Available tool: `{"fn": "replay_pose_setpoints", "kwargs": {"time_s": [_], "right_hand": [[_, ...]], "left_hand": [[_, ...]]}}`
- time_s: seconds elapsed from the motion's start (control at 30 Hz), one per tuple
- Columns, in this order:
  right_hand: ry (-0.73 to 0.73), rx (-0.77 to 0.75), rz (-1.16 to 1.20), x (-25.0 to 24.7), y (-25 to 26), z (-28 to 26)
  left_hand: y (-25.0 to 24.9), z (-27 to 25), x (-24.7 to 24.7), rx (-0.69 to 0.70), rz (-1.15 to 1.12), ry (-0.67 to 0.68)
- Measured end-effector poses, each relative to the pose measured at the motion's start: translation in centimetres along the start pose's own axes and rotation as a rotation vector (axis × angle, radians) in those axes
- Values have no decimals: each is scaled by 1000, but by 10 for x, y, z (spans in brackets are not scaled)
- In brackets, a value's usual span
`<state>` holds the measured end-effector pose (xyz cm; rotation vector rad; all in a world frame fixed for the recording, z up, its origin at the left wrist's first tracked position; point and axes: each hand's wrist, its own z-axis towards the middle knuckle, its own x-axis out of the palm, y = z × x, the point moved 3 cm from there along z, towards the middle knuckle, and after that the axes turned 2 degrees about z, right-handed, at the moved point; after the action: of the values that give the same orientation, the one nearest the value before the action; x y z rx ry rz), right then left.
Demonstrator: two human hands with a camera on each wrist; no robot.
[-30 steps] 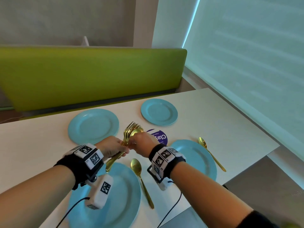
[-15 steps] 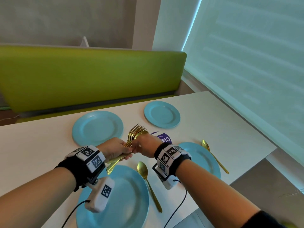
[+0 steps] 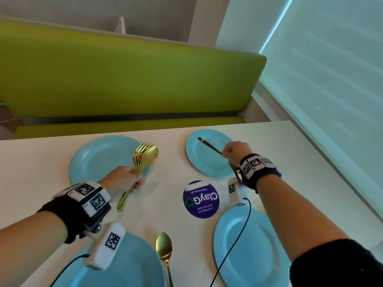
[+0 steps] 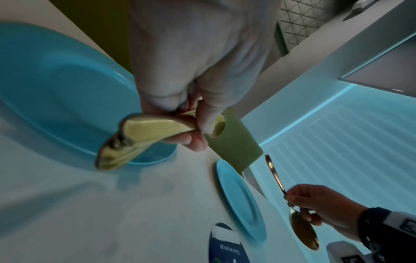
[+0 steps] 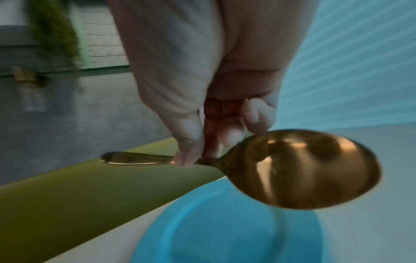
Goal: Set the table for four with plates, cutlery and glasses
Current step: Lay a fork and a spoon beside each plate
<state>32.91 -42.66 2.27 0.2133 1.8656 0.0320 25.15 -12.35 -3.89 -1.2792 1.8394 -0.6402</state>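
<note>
The left hand kept a closed grip around a bundle of gold forks and a spoon, held above the far-left plate. The right hand pinched a single gold spoon at its neck, handle pointing away, above the far-right plate on the table.

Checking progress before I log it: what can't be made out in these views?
- Fork count in the cutlery bundle: stacked in the head view, blurred at the left wrist.
- Near-right plate: the right forearm covers its right side.
- Near-left plate: cut by the bottom edge.
- Glasses: none in view.
</note>
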Motion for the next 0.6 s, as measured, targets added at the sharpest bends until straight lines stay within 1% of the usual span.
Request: {"fn": "replay_pose_setpoints", "kwargs": {"time_s": [0.13, 0.23, 0.3, 0.4, 0.43, 0.57, 0.6], "right_hand": [[-51, 218, -97, -4, -49, 43], [-3, 324, -159, 6, -71, 60], [48, 369, -168, 18, -81, 68], [69, 443, -125, 30, -91, 74], [62, 454, -123, 32, -93, 76], [-2, 489, 48, 36, -95, 88], [5, 488, 51, 39, -97, 93]], "left_hand": [[5, 22, -3, -44, -2, -30], [8, 33, -5, -76, -16, -71], [9, 40, -6, -89, -20, -90], [12, 47, -7, -104, -28, -105], [13, 50, -7, -110, -28, -108], [18, 55, -8, -134, -31, -110], [19, 56, -8, -142, -33, -113]]}}
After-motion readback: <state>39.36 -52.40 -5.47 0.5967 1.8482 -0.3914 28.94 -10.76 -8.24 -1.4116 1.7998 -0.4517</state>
